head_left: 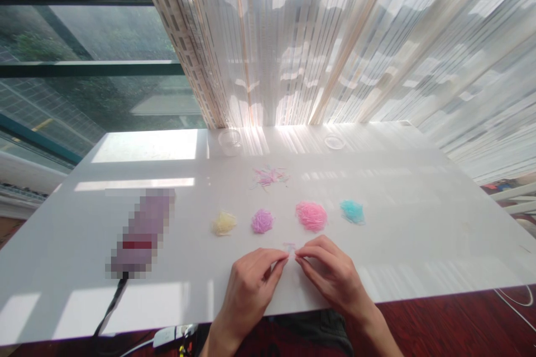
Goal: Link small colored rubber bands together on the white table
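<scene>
My left hand [252,281] and my right hand [333,276] meet close together near the front edge of the white table [419,223]. Thumb and forefinger are pinched on each; whatever thin piece lies between the tips is too small to make out. Just beyond the fingertips lie a few pale loose strands [288,246]. Farther off, small heaps of short thin strips form a row: yellow [224,223], purple [262,221], pink [311,216] and blue [352,211]. Behind that row is a looser, mixed-colour heap [269,176].
At the table's back stand a clear round container [230,141] and a clear round lid [335,142]. A blurred purple object [144,228] with a black cord lies on the left. Striped curtains [285,39] hang behind the table; a power strip [170,336] sits below its front edge.
</scene>
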Action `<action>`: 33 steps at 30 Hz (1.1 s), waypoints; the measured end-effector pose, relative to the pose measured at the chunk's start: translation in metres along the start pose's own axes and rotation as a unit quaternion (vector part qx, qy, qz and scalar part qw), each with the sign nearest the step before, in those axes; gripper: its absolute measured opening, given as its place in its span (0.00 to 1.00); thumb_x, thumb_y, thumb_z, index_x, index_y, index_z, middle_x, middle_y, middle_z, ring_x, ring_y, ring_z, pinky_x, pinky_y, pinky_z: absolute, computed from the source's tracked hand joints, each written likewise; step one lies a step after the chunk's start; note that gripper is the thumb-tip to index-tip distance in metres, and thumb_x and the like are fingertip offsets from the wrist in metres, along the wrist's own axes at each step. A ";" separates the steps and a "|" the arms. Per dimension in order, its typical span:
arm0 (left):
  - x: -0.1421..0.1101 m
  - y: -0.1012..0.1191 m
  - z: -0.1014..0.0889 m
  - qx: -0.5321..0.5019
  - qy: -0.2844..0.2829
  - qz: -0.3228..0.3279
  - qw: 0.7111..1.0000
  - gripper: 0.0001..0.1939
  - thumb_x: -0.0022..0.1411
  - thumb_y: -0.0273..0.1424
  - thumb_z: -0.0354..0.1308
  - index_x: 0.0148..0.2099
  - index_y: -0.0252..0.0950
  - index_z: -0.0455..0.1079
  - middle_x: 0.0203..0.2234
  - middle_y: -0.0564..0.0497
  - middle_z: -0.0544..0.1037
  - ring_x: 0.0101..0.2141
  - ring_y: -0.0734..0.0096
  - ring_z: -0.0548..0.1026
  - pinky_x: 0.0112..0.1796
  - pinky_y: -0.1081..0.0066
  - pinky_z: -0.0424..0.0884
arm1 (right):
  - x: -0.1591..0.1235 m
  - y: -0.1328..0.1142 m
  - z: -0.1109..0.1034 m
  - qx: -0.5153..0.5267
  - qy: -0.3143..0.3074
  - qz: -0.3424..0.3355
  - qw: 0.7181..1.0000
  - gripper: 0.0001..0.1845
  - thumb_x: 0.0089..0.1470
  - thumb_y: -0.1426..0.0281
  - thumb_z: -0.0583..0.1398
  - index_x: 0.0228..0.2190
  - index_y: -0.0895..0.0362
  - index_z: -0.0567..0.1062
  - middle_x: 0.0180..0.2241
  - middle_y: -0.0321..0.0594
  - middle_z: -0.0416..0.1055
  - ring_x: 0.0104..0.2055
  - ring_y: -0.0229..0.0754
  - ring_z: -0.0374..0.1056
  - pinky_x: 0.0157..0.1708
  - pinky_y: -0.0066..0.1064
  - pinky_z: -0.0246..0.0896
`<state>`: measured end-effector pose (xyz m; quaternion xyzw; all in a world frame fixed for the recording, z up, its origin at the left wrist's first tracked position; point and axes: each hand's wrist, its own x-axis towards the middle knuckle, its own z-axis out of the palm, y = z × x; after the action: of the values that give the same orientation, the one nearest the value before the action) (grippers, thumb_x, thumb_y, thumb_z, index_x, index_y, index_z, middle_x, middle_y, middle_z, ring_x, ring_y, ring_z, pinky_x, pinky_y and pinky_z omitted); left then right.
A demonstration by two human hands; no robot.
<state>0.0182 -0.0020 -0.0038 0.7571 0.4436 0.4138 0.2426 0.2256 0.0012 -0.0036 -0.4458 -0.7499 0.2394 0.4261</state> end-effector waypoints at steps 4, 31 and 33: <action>0.000 0.000 0.000 -0.005 -0.002 -0.005 1.000 0.05 0.71 0.25 0.60 0.46 0.38 0.76 0.34 0.51 0.84 0.27 0.73 0.77 0.33 0.74 0.75 | 0.000 0.000 0.000 0.000 0.000 0.000 1.000 0.08 0.64 0.76 0.62 0.42 0.52 0.78 0.35 0.39 0.75 0.37 0.41 0.74 0.37 0.30 0.73; 0.000 0.002 -0.002 0.018 -0.009 -0.016 1.000 0.05 0.73 0.30 0.59 0.43 0.39 0.76 0.29 0.55 0.81 0.24 0.74 0.74 0.30 0.74 0.71 | 0.001 -0.002 -0.001 0.005 0.009 -0.015 1.000 0.07 0.64 0.76 0.62 0.40 0.53 0.78 0.33 0.38 0.76 0.35 0.40 0.74 0.35 0.30 0.72; 0.000 0.002 -0.002 0.022 -0.012 -0.016 1.000 0.05 0.73 0.30 0.59 0.43 0.39 0.76 0.28 0.55 0.81 0.24 0.74 0.74 0.30 0.73 0.70 | 0.001 -0.001 -0.001 0.005 0.006 -0.013 1.000 0.07 0.64 0.76 0.62 0.40 0.53 0.78 0.33 0.38 0.76 0.35 0.40 0.73 0.36 0.30 0.72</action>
<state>0.0177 -0.0031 -0.0009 0.7598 0.4619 0.3908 0.2380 0.2257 0.0010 -0.0017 -0.4348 -0.7521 0.2350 0.4359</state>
